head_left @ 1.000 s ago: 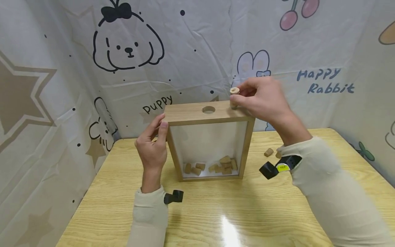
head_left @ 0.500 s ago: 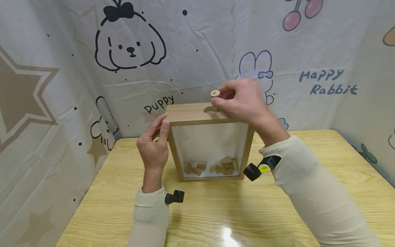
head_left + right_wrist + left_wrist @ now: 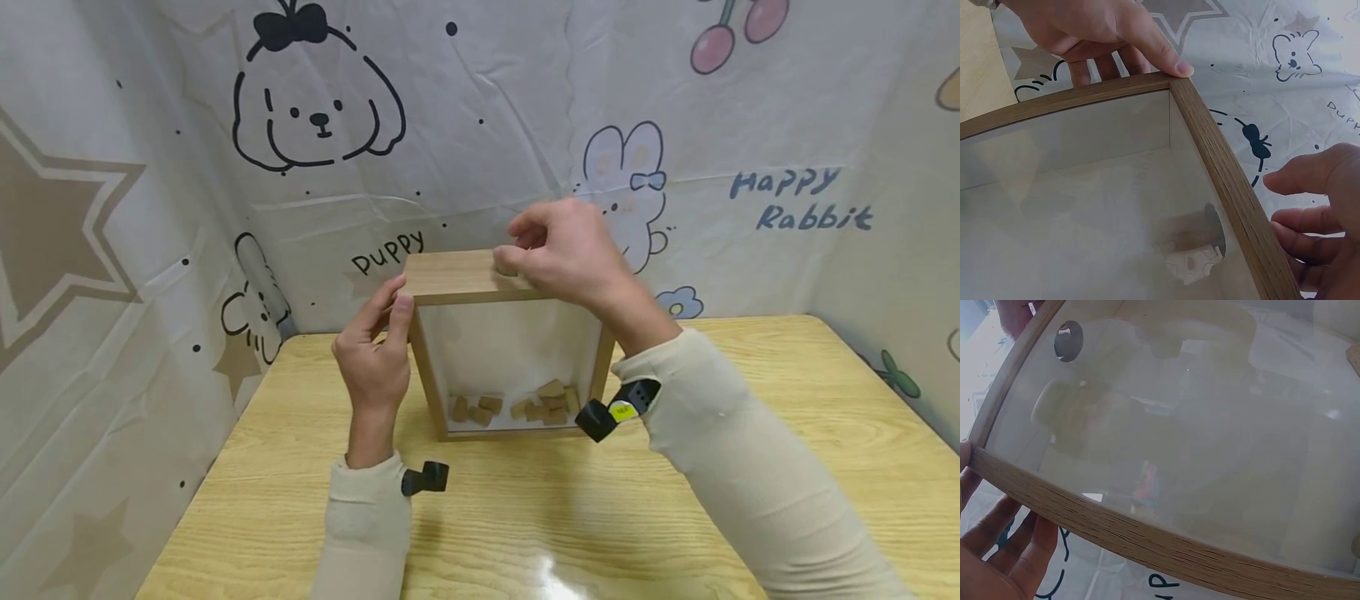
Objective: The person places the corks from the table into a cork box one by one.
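Observation:
A wooden box (image 3: 453, 279) with a clear front stands on the table, a round hole (image 3: 1068, 341) in its top. Left hand (image 3: 372, 358) grips its upper left corner, thumb in front and fingers along the side. Over the hole is the right hand (image 3: 566, 254); in the right wrist view its thumb and fingers are apart, with nothing visible between them. Just inside the hole, a blurred brownish shape (image 3: 1191, 232) appears to be the cork. Several corks (image 3: 553, 404) lie on the box floor, in a left and a right cluster.
The yellow wood-grain table (image 3: 480, 508) spreads around the box. A white printed cloth (image 3: 480, 167) hangs behind and on both sides. The right forearm (image 3: 738, 450) crosses in front of the table's right part, hiding some of it.
My right hand has moved left from the top's right end to the hole. The cork once pinched in it no longer shows between the fingers, which have parted. My left hand stays put.

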A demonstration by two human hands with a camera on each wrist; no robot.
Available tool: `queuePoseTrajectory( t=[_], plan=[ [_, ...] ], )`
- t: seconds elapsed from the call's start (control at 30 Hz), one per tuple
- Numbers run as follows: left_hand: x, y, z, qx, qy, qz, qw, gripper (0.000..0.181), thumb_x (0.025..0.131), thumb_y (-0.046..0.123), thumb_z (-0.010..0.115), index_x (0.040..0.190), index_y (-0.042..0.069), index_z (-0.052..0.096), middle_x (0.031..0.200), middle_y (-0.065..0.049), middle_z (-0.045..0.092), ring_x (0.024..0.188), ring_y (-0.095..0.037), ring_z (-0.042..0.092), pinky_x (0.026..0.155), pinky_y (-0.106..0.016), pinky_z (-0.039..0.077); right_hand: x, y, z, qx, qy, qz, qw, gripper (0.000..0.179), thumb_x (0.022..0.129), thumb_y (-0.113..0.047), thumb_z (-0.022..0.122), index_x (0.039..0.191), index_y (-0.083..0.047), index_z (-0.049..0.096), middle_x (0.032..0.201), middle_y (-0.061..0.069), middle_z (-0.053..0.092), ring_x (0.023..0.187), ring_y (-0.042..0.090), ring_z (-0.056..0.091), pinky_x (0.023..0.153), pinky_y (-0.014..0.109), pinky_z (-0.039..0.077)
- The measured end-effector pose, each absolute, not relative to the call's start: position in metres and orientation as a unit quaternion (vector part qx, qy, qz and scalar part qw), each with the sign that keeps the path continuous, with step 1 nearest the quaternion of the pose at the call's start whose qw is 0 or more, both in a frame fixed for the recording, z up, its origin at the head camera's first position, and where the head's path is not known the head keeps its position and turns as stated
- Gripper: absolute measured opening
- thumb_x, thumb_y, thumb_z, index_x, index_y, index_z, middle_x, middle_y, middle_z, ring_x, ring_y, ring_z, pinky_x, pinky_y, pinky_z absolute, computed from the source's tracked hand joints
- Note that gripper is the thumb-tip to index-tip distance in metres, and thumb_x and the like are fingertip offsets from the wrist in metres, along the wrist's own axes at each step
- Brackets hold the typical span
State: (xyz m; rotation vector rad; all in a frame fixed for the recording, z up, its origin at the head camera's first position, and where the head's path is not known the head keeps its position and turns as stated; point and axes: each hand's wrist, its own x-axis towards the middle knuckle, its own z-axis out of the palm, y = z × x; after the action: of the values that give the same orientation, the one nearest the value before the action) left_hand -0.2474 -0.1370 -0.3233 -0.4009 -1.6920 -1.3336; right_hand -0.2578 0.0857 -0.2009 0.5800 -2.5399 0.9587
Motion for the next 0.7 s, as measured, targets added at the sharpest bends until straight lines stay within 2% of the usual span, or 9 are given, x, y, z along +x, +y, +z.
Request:
queuePoseTrajectory(
  t=[0.13,0.47,0.7],
  plan=[
    [-0.248,-0.137,-0.324,-0.163,-0.687,-0.543,0.454,0.022,0.095,0.006,0.068,0.116,0.006,0.075,0.108,-0.005,0.074,0.087,-0.024,0.071,0.080,-0.023,0.055,-0.257,0.089,-0.199,0.195,-0.903,0.342,0.176,0.031,0.085,-0.022,0.076,0.107,0.000,0.074,0.091,0.011,0.071,0.083,0.023,0.066,0.077,0.038,0.052],
    [-0.249,-0.138,-0.324,-0.164,-0.683,-0.546,0.457,0.022,0.095,0.005,0.069,0.115,0.006,0.076,0.109,-0.004,0.073,0.087,-0.024,0.072,0.079,-0.023,0.055,-0.251,0.117,-0.198,0.193,-0.898,0.331,0.217,0.025,0.086,-0.019,0.073,0.102,-0.001,0.075,0.085,0.010,0.069,0.078,0.023,0.063,0.072,0.036,0.049],
    [-0.249,-0.138,-0.326,-0.165,-0.683,-0.544,0.458,0.021,0.095,0.007,0.068,0.115,0.005,0.075,0.109,-0.004,0.074,0.086,-0.024,0.072,0.080,-0.023,0.055,-0.247,0.150,-0.203,0.155,-0.908,0.323,0.218,0.027,0.090,-0.022,0.072,0.106,-0.001,0.074,0.092,0.013,0.069,0.085,0.027,0.062,0.075,0.041,0.047]
  ],
)
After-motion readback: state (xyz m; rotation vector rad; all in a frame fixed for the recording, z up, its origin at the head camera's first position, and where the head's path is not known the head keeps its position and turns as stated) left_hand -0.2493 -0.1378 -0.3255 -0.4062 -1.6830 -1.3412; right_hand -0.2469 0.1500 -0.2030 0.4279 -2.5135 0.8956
